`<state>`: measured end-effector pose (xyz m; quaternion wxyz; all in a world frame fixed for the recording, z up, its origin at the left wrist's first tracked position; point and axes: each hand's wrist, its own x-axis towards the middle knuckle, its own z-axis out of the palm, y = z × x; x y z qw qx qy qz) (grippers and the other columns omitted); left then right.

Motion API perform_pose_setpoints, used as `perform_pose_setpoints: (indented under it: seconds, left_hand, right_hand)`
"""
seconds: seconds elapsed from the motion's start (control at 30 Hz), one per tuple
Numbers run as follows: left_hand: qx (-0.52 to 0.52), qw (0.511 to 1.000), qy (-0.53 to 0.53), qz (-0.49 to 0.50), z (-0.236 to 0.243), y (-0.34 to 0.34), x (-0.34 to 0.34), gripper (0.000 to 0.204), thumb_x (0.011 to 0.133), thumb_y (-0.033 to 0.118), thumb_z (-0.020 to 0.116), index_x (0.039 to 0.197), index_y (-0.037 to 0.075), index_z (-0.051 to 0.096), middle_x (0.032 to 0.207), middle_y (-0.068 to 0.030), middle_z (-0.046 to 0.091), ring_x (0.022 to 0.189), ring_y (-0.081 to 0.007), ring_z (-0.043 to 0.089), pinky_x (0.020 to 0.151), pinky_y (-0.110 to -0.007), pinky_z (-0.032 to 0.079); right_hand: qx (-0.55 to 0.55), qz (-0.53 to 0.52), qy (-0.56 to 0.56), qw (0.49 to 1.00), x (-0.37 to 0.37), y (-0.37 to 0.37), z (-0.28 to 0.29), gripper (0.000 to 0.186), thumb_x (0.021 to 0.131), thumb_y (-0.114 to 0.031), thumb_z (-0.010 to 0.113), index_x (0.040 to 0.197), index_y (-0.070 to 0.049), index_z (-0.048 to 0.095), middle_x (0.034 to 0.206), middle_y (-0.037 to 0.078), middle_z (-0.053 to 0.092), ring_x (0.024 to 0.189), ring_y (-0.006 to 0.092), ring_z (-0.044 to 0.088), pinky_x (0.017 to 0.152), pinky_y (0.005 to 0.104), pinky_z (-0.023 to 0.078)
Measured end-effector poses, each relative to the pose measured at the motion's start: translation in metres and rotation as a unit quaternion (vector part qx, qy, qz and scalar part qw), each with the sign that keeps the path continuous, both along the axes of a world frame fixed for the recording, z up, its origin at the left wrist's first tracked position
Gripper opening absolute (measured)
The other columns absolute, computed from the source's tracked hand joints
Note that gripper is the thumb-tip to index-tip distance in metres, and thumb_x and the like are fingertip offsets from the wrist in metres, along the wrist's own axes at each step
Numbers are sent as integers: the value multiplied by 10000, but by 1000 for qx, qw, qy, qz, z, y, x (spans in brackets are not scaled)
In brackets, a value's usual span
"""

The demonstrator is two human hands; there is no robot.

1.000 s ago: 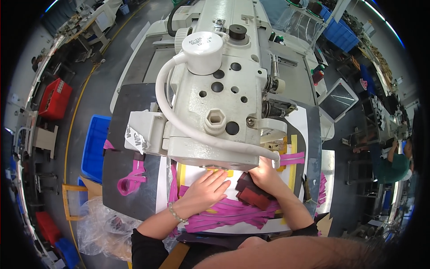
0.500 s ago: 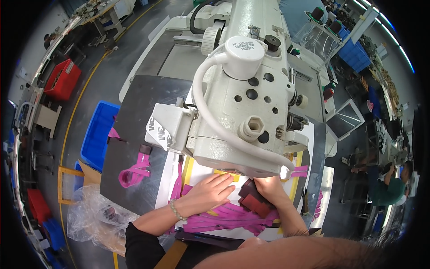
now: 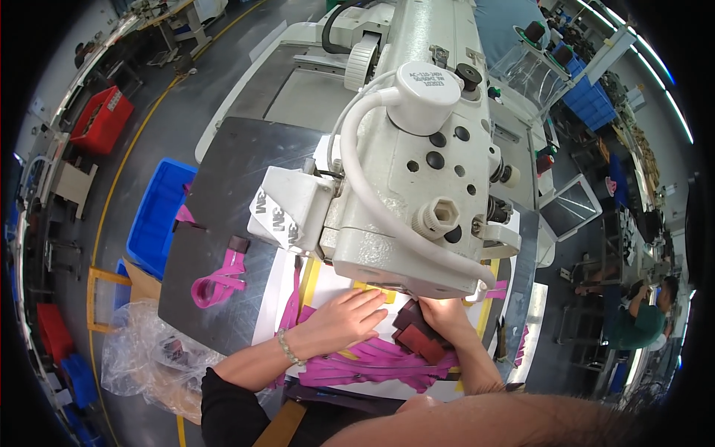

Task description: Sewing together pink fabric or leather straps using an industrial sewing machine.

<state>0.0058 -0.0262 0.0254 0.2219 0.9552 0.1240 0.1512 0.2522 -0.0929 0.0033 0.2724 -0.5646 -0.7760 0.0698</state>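
Left hand by strips; blue bin

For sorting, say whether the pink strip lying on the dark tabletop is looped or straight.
Looped: the pink strip curls round to meet itself.

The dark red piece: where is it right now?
In the head view, the dark red piece is right of centre, low in the picture, between the right hand and the pile of magenta strips.
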Motion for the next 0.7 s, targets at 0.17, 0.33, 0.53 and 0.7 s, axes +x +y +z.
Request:
perform_pose_setpoints:
  seconds: [0.17, 0.33, 0.53, 0.7]
  left_hand:
    - [-24, 1000, -4, 3, -2, 1, -1, 452, 774, 275, 694, 1130, 15, 600, 1241, -146, 560, 1217, -261, 503, 1019, -380, 397]
    - [-29, 1000, -9, 1, -3, 2, 0, 423, 782, 266, 691, 1121, 28, 604, 1245, -133, 557, 1218, -255, 499, 1015, -378, 394]
    - [-37, 999, -11, 9, -2, 3, -2, 407, 783, 251, 691, 1121, 41, 606, 1247, -117, 557, 1221, -248, 498, 1012, -380, 394]
    - [-32, 999, -16, 6, -4, 3, -1, 404, 782, 248, 690, 1122, 45, 607, 1245, -112, 561, 1221, -243, 499, 1007, -381, 396]
  right_hand:
    - [-27, 2, 27, 999, -1, 0, 1, 253, 688, -13, 657, 938, -31, 628, 977, 145, 588, 896, 336, 564, 759, 438, 418]
    - [-18, -1, 17, 1000, 2, -2, -5, 244, 680, -10, 655, 920, -25, 611, 976, 146, 579, 900, 338, 557, 742, 441, 409]
    - [-19, 5, 9, 1000, 2, -3, -6, 225, 672, 8, 633, 892, -6, 590, 976, 153, 572, 889, 337, 551, 729, 441, 403]
    - [-13, 12, 3, 1000, 4, -2, -6, 213, 679, 9, 623, 888, 9, 581, 972, 154, 569, 881, 334, 547, 728, 433, 402]
